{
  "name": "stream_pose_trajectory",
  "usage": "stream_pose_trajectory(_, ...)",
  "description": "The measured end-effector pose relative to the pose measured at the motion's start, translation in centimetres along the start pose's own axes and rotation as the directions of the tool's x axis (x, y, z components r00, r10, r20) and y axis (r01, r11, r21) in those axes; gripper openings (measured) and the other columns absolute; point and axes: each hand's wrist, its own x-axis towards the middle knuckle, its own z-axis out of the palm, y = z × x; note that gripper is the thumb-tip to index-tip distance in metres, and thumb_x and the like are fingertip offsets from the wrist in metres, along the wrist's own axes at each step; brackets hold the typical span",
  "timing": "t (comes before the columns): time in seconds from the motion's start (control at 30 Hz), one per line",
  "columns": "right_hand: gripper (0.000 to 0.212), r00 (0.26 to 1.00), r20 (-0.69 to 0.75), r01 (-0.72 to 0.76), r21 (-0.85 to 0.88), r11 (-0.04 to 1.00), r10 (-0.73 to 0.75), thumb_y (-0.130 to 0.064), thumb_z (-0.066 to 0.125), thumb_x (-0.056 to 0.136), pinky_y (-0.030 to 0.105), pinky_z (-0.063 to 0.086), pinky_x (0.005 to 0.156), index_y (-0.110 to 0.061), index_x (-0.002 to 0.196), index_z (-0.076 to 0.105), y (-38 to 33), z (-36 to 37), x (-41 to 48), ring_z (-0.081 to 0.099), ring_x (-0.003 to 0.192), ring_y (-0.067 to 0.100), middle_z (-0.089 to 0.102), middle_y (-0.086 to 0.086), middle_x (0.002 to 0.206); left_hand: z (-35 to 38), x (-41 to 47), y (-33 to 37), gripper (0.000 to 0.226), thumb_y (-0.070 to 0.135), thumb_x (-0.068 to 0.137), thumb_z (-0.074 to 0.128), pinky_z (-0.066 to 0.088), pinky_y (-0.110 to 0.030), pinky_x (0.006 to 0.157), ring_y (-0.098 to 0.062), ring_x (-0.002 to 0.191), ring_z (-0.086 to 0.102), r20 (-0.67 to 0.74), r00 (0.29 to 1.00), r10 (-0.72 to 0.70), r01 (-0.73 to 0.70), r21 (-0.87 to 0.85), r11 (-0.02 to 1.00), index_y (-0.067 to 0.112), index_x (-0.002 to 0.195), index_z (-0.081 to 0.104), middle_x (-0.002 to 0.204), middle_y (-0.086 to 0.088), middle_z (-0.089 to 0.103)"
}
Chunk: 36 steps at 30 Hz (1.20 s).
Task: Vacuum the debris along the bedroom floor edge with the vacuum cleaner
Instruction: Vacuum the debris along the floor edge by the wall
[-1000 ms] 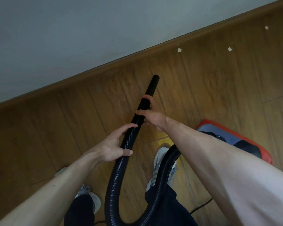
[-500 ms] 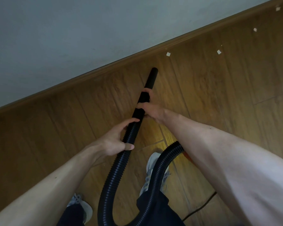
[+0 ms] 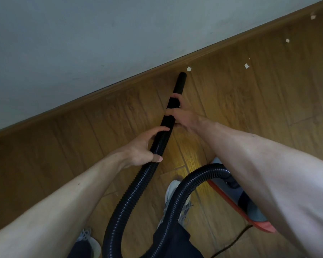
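A black vacuum tube [image 3: 179, 84] points at the brown skirting board [image 3: 119, 84], its tip just left of a small pale paper scrap [image 3: 189, 69]. My right hand [image 3: 183, 116] grips the rigid tube from the right. My left hand [image 3: 144, 148] holds the ribbed black hose [image 3: 132, 190] just below it. The hose loops down and back to the red and grey vacuum body [image 3: 250, 207], partly hidden behind my right forearm. More scraps [image 3: 246, 66] lie along the floor edge to the right.
The grey wall [image 3: 101, 34] fills the upper left. Wooden floorboards [image 3: 268, 108] run diagonally. My two feet in pale shoes [image 3: 172, 190] stand below the hose. A thin black cord [image 3: 237, 239] trails from the vacuum body at the lower right.
The tube tip has advanced up toward the skirting board and now lies beside the nearest scrap. Both hands keep their grips. The vacuum body shows again at the right.
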Motion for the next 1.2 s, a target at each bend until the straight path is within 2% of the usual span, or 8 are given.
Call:
stream_pose_trajectory(0.17,0.069,1.0,-0.007,-0.003,0.0,1.0,0.003,0.0,0.061,0.086,0.039,0.06,0.076,-0.036,0.14,0.038,-0.7,-1.1,0.3,0.06,0.099,0.025,0.049,0.007,0.123,0.1,0.6,1.5,0.086,-0.001,0.082,0.073,0.047,-0.035,0.102,-0.012,0.117,0.045,0.005,1.0,-0.004,0.004,0.003,1.0,0.049,0.142,0.036,0.128,0.01,0.042)
stream_pose_trajectory(0.33,0.068,1.0,-0.016,-0.007,0.017,1.0,0.007,0.0,0.061,0.085,0.042,0.06,0.08,-0.036,0.139,0.04,-1.4,-2.1,0.3,0.06,0.1,0.025,0.049,0.008,0.125,-0.1,1.0,2.7,0.085,-0.001,0.083,0.072,0.047,-0.035,0.1,-0.012,0.118,0.046,0.022,0.999,-0.023,0.022,0.04,0.999,0.053,0.139,0.036,0.13,0.009,0.043)
stream_pose_trajectory(0.4,0.068,1.0,-0.027,-0.009,0.022,1.0,0.01,0.0,0.06,0.085,0.042,0.06,0.08,-0.037,0.138,0.04,-1.7,-2.3,0.2,0.06,0.098,0.025,0.049,0.008,0.124,-0.1,1.1,3.3,0.085,-0.002,0.084,0.07,0.049,-0.038,0.1,-0.013,0.116,0.047,0.041,0.999,-0.033,0.031,0.043,0.999,0.053,0.139,0.036,0.128,0.009,0.043)
stream_pose_trajectory(0.57,0.066,0.998,-0.055,-0.006,0.086,0.996,0.011,0.0,0.056,0.087,0.039,0.059,0.078,-0.035,0.139,0.037,-2.6,-2.9,-1.0,0.058,0.095,0.023,0.048,0.007,0.122,-0.3,0.7,5.2,0.085,-0.004,0.086,0.067,0.046,-0.029,0.092,-0.012,0.117,0.044,0.064,0.998,-0.017,0.01,0.111,0.994,0.049,0.143,0.034,0.128,0.01,0.041)
stream_pose_trajectory(0.77,0.06,0.997,-0.064,-0.02,0.192,0.981,0.033,-0.002,0.056,0.089,0.034,0.055,0.072,-0.035,0.136,0.04,-3.8,-2.2,-2.6,0.057,0.097,0.021,0.049,0.004,0.119,-2.2,-1.0,7.0,0.086,-0.005,0.085,0.067,0.048,-0.034,0.095,-0.016,0.118,0.046,0.084,0.995,-0.045,0.029,0.186,0.982,0.048,0.143,0.034,0.13,0.006,0.043)
stream_pose_trajectory(0.93,0.06,0.997,-0.067,-0.033,0.228,0.973,0.05,-0.004,0.055,0.09,0.041,0.056,0.088,-0.037,0.138,0.039,-4.9,-1.1,-2.6,0.057,0.102,0.023,0.05,0.001,0.117,-4.3,-1.6,8.0,0.085,-0.006,0.084,0.067,0.049,-0.037,0.096,-0.018,0.114,0.05,0.1,0.992,-0.074,0.051,0.21,0.976,0.049,0.141,0.036,0.124,0.006,0.045)
stream_pose_trajectory(1.2,0.062,0.993,-0.093,-0.04,0.273,0.961,0.067,-0.004,0.057,0.09,0.032,0.054,0.068,-0.038,0.139,0.038,-6.1,-0.2,-2.6,0.061,0.097,0.022,0.052,0.005,0.121,-6.3,-1.4,8.1,0.084,-0.005,0.084,0.068,0.05,-0.033,0.089,-0.014,0.109,0.05,0.118,0.991,-0.059,0.032,0.224,0.974,0.05,0.14,0.038,0.112,0.014,0.046)
